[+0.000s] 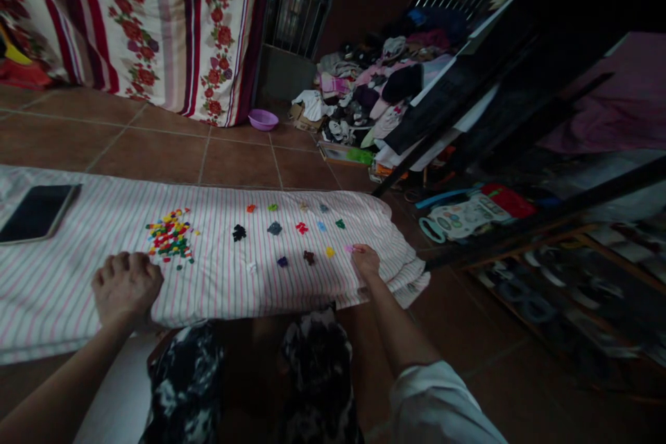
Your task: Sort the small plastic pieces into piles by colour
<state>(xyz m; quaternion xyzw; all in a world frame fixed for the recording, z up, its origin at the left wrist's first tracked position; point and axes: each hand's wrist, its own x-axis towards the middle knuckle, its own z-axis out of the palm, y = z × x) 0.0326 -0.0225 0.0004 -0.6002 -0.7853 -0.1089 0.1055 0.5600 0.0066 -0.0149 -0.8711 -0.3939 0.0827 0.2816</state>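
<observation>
My left hand (127,284) rests on the striped cloth (218,298) with its fingers curled in, and nothing shows in it. Just beyond it lies a loose mixed pile of small coloured pieces (171,239). My right hand (365,261) pinches a tiny pink piece (349,248) at the cloth's right part. Small single-colour clusters are spread between the hands: a black cluster (238,232), a grey cluster (274,227), a red cluster (302,227), a brown cluster (309,257), a yellow cluster (329,252), a white cluster (252,268) and several others.
A dark phone (37,214) lies at the cloth's left end. Beyond are a floral curtain (171,28), a purple basin (263,119) on the tiled floor and a heap of clothes (374,83). A slanted dark bar (546,218) and shoe shelves (567,291) stand at right.
</observation>
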